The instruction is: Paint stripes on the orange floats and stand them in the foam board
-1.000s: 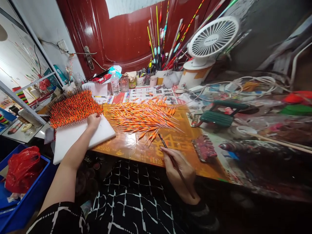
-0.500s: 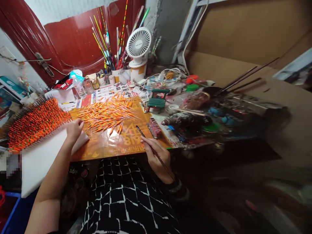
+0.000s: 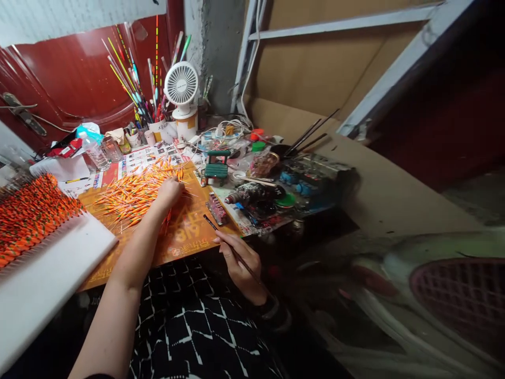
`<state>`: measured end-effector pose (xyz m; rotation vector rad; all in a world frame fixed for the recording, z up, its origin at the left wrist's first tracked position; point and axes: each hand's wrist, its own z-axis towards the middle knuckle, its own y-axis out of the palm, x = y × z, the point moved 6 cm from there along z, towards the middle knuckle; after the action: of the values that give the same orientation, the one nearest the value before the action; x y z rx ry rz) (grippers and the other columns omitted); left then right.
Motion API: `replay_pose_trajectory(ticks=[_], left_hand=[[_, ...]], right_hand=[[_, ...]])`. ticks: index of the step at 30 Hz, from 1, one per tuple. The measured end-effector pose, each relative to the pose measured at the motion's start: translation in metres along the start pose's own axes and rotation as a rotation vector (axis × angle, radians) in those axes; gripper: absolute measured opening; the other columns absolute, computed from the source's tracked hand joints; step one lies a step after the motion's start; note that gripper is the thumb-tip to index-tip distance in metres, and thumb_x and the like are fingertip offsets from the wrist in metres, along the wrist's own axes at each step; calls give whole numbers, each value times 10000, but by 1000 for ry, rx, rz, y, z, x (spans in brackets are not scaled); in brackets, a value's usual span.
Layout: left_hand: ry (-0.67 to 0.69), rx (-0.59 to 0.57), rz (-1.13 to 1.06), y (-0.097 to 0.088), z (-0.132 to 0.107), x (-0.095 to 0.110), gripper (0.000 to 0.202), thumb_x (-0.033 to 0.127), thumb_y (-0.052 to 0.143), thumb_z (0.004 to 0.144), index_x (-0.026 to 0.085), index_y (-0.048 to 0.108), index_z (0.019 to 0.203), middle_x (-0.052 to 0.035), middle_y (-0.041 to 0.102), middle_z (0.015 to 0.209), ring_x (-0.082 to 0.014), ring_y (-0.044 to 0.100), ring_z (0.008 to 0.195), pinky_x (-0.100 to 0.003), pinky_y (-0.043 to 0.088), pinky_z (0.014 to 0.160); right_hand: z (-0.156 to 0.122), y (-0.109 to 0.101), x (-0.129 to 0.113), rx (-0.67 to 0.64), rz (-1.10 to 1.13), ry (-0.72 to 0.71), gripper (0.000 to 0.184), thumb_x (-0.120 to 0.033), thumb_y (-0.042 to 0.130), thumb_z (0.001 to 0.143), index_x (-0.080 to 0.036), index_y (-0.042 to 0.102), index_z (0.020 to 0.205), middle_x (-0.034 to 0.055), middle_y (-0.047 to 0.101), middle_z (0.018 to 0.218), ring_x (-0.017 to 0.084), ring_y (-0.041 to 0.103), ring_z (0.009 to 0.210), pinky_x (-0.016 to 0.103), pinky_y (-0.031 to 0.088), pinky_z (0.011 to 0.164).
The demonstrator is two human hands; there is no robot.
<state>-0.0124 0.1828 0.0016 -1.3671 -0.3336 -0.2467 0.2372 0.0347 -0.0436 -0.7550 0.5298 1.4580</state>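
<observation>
My left hand [image 3: 170,192] reaches over the right part of a pile of orange fishing floats [image 3: 132,193] with pale stems. Its fingers are curled down at the floats; what lies between them, if anything, is hidden. Near the table's front edge, my right hand [image 3: 241,263] holds a thin dark paintbrush [image 3: 210,223] like a pen, tip pointing up and left. Just beyond the brush tip lies a paint-crusted, notched reddish block [image 3: 216,208]. To the left, a white foam slab [image 3: 55,273] carries dense rows of upright orange floats with green marks [image 3: 35,216].
A small green rack [image 3: 216,167] stands right of the pile. Beside it lie a paint-smeared dark tool [image 3: 252,193], a green lid [image 3: 286,200] and dark sticks. A white fan [image 3: 181,84], pots of tall floats and a plastic bottle [image 3: 94,152] line the back.
My left hand has moved right, from the foam slab's edge to the float pile. The view has turned rightward. My right hand keeps the paintbrush in nearly the same pose.
</observation>
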Motion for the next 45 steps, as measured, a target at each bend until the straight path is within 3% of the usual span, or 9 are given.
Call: replay_pose_trajectory(ticks=[4,8,10,14,16,36,45], left_hand=[[132,-66,121,6,-2,1,152,157,602,852,168,678,720,-119,643,960,-249,578,969,-355,434,897],[205,-20,-56,-8,-17,15,89,216,630,884,163,702,894,-94,661,993,-194,585,904,-312,443,827],[199,-131,-235,-10,-26,25,114,257,662,872,156,693,914,-51,661,871,-147,566,772,-278,433,732],[169,-513,-561,1,-47,45,205,345,704,828,145,681,867,-13,650,740,-104,547,648,-244,398,611],[137,-581,-604,3,-52,48,217,348,718,801,140,690,854,-18,663,732,-103,561,643,-244,400,599],[66,-579,-643,14,-49,35,307,446,728,797,140,735,833,-32,653,718,-81,507,598,-237,356,557],[-3,-585,-742,24,-51,45,324,452,750,768,132,702,751,-12,627,675,-71,492,567,-220,339,535]], right_hand=[[0,-6,-2,16,-4,4,327,-138,556,984,-254,680,1264,49,759,964,184,729,847,336,630,794],[-3,-4,-2,18,-2,-2,331,-131,556,977,-249,671,1264,50,759,980,179,724,856,336,626,791],[-4,-2,-1,10,-7,8,308,-152,550,982,-241,674,1250,55,760,973,185,725,846,351,629,789],[-3,-3,1,16,-7,12,286,-172,540,988,-241,681,1227,54,760,954,196,729,845,378,634,806],[-3,-4,2,25,-16,23,275,-185,540,990,-242,690,1213,56,760,950,199,729,839,384,636,809],[0,-15,16,108,-59,60,237,-240,521,1000,-227,706,1147,65,749,898,188,709,759,353,628,731],[-1,-13,26,106,-44,27,251,-216,518,1003,-225,699,1178,77,748,963,199,720,867,358,637,762]])
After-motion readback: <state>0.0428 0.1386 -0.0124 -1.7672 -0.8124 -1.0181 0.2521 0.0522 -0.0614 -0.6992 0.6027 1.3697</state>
